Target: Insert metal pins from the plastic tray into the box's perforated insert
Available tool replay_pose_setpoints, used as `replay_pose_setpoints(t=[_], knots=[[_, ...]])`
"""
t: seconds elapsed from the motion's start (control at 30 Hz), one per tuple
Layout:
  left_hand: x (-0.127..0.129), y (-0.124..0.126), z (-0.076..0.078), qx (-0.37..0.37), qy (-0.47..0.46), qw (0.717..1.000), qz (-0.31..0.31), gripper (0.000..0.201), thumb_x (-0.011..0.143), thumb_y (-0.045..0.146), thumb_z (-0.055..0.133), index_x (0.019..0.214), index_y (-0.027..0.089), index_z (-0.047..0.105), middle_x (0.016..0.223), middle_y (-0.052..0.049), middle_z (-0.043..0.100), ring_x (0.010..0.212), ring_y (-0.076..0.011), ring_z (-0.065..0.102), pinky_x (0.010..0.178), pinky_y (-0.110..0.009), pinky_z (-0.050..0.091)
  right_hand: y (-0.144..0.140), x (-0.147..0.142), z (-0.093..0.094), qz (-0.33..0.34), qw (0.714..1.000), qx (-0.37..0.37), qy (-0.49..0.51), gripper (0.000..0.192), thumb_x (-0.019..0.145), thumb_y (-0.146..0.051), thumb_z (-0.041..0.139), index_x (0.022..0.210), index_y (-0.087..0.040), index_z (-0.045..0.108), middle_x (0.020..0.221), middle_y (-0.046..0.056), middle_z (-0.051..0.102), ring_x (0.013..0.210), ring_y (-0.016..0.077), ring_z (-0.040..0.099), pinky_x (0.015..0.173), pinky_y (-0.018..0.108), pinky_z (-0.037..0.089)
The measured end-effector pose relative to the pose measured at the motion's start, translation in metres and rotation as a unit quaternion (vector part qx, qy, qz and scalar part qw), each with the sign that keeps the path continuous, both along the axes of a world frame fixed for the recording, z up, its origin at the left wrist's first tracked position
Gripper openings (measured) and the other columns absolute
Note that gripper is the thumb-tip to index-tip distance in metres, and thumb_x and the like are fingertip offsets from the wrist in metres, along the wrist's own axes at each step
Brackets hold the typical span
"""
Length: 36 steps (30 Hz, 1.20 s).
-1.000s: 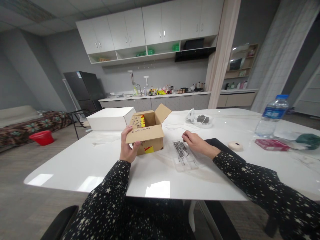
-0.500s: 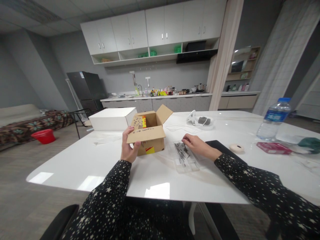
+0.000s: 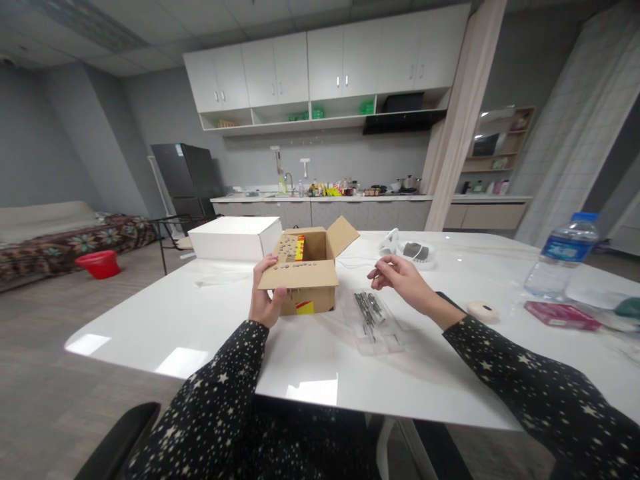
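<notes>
- Two bare hands work at the glossy white table [image 3: 320, 373], both in black star-print sleeves.
- Left hand [image 3: 265, 300] holds the near flap of the small open brown cardboard box [image 3: 307, 270]: thumb under the flap, fingers curled over its left edge. A row of small dark round pieces lies on that flap; what they are is too small to tell.
- Right hand [image 3: 400, 280] hovers above the table, apart from everything, with thumb and forefinger pinched close together. Whether anything thin sits in that pinch I cannot tell.
- Directly below the right hand, toward 6 o'clock and just left of its wrist, rests the clear shallow plastic tray [image 3: 377, 327] with a bundle of thin grey metal rods [image 3: 369, 308].
- The rods' long axis runs from 12 to 6 o'clock, tilted slightly toward 11.
- From the right hand's pinch, the box opening lies at 9 o'clock, near; the right hand is nearer the rods, the left nearer the box.
- Farther off: a white rectangular box [image 3: 235, 238] at 11 o'clock behind the cardboard one, and a clear water bottle with blue cap [image 3: 563, 257] at 3 o'clock.
</notes>
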<state>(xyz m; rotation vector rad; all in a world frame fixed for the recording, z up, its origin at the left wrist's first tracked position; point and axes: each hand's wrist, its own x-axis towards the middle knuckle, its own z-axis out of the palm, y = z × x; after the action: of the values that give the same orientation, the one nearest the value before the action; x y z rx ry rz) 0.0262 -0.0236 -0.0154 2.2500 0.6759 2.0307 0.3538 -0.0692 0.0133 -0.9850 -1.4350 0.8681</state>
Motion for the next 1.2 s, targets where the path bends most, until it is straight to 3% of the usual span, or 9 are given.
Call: replay_pose_setpoints(t=[0.17, 0.33, 0.47, 0.77, 0.97, 1.2], knots=[[-0.002, 0.0, 0.0, 0.003, 0.005, 1.0, 0.002, 0.058, 0.093, 0.065, 0.049, 0.131, 0.022, 0.047, 0.135, -0.016, 0.053, 0.139, -0.0337, 0.045, 0.117, -0.059, 0.034, 0.002, -0.013, 0.032, 0.044, 0.995, 0.005, 0.089, 0.045, 0.077, -0.058, 0.079, 0.087, -0.021, 0.055, 0.081, 0.004, 0.074, 0.064, 0.0153, 0.069, 0.067, 0.033, 0.058], [-0.004, 0.0, -0.001, 0.007, 0.008, 1.0, 0.003, 0.057, 0.093, 0.063, 0.049, 0.132, 0.022, 0.047, 0.137, -0.016, 0.052, 0.139, -0.0339, 0.046, 0.117, -0.059, 0.036, -0.003, -0.042, 0.071, 0.096, 0.992, 0.036, 0.071, 0.042, 0.077, -0.055, 0.079, 0.087, -0.018, 0.063, 0.084, 0.005, 0.074, 0.063, 0.0133, 0.067, 0.065, 0.03, 0.056], [-0.006, -0.001, 0.0, 0.002, 0.013, 1.0, 0.009, 0.058, 0.093, 0.064, 0.049, 0.133, 0.022, 0.046, 0.138, -0.017, 0.052, 0.139, -0.0341, 0.045, 0.117, -0.06, 0.036, -0.001, -0.07, 0.091, 0.128, 0.989, 0.052, 0.045, 0.038, 0.079, -0.051, 0.079, 0.083, -0.016, 0.065, 0.085, 0.006, 0.074, 0.061, 0.0109, 0.064, 0.058, 0.026, 0.053], [-0.008, -0.002, 0.0, 0.006, 0.003, 1.0, -0.01, 0.057, 0.093, 0.059, 0.054, 0.135, 0.021, 0.047, 0.137, -0.016, 0.052, 0.14, -0.0347, 0.044, 0.116, -0.06, 0.036, 0.017, -0.11, 0.1, 0.123, 0.992, 0.006, 0.029, 0.026, 0.085, -0.036, 0.076, 0.076, -0.015, 0.063, 0.074, 0.003, 0.072, 0.051, 0.0073, 0.06, 0.048, 0.018, 0.046], [-0.009, -0.003, 0.0, 0.004, 0.007, 1.0, -0.007, 0.057, 0.094, 0.06, 0.053, 0.135, 0.021, 0.047, 0.138, -0.016, 0.052, 0.139, -0.0343, 0.044, 0.117, -0.06, 0.035, 0.018, -0.114, 0.099, 0.119, 0.992, -0.045, 0.027, 0.015, 0.089, -0.022, 0.07, 0.078, -0.015, 0.062, 0.072, 0.003, 0.071, 0.053, 0.0084, 0.062, 0.051, 0.018, 0.049], [-0.011, -0.004, 0.0, 0.005, 0.009, 1.0, -0.004, 0.057, 0.093, 0.059, 0.053, 0.136, 0.021, 0.047, 0.138, -0.016, 0.052, 0.138, -0.0336, 0.045, 0.117, -0.059, 0.034, 0.019, -0.114, 0.098, 0.144, 0.988, -0.052, 0.02, 0.013, 0.093, -0.017, 0.063, 0.081, -0.015, 0.061, 0.072, 0.003, 0.071, 0.054, 0.0089, 0.064, 0.054, 0.019, 0.052]])
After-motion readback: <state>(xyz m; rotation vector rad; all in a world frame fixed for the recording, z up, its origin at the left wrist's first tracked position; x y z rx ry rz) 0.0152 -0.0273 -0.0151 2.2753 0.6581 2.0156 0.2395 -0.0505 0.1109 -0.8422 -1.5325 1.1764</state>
